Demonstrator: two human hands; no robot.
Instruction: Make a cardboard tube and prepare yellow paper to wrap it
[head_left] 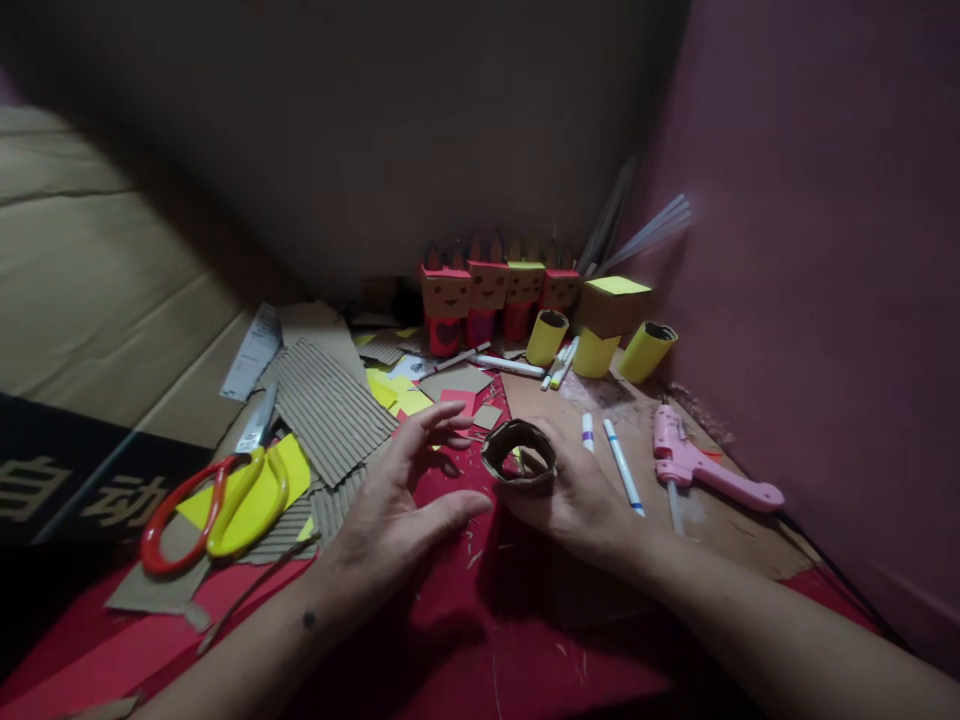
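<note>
My right hand (577,490) is wrapped round a short cardboard tube (491,462), whose open rim faces up toward me. Just left of the tube, my left hand (412,480) holds nothing, its fingers and thumb spread apart. Both hands are above a red surface (457,660) strewn with small scraps. Two markers, a purple-banded one (588,432) and a blue-banded one (624,468), lie to the right of the right hand. Farther right rests a pink glue gun (694,465). Most of the tube's outer side is hidden by my right fingers.
Scissors (217,510) with red and yellow handles lie left, beside corrugated cardboard (330,405). Several box-headed figures (446,300) stand at the back. Two yellow tubes (649,352) and a yellow-topped box figure (615,310) are at right. A large carton (97,260) and pink wall (825,300) flank the area.
</note>
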